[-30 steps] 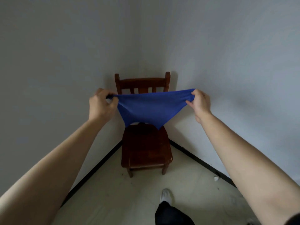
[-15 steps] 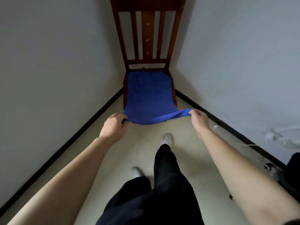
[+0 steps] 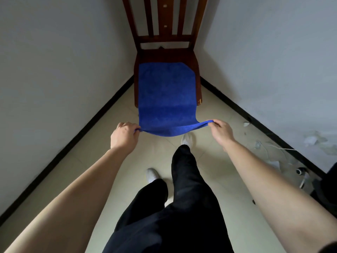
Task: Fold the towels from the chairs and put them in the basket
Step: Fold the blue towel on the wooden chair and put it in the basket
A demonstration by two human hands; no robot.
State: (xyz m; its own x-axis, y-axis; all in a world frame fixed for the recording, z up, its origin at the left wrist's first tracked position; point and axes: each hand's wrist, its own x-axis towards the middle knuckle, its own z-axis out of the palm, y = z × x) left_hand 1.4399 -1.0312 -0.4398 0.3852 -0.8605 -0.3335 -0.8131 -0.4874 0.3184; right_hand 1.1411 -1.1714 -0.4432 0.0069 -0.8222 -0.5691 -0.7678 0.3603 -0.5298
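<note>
Compared with half a second ago, the blue towel (image 3: 166, 95) lies further toward the person: a strip of bare wood now shows at the back of the seat, and the towel's near edge hangs past the seat's front edge, where before it covered the seat nearly to the backrest. A second ago it was held up in the air in front of the chair.

The left hand (image 3: 125, 136) is closed, pinching the towel's near left corner. The towel spreads flat over the seat of the wooden chair (image 3: 165, 36), with its far right corner cut off at a slant, and sags in a shallow curve between the two grips. The right hand (image 3: 221, 132) is closed on the near right corner, fingers curled over the hem.

No basket or other container is in view.

The chair stands in the corner, backrest to the meeting of two grey walls (image 3: 60, 61), each edged with a black skirting strip. The pale floor (image 3: 220, 181) widens toward the person and lies open on the left. The person's legs in black trousers (image 3: 184, 201) and white shoes stand near the chair front. Along the right skirting lie scraps of debris (image 3: 273, 152) and a dark object at the frame edge.
</note>
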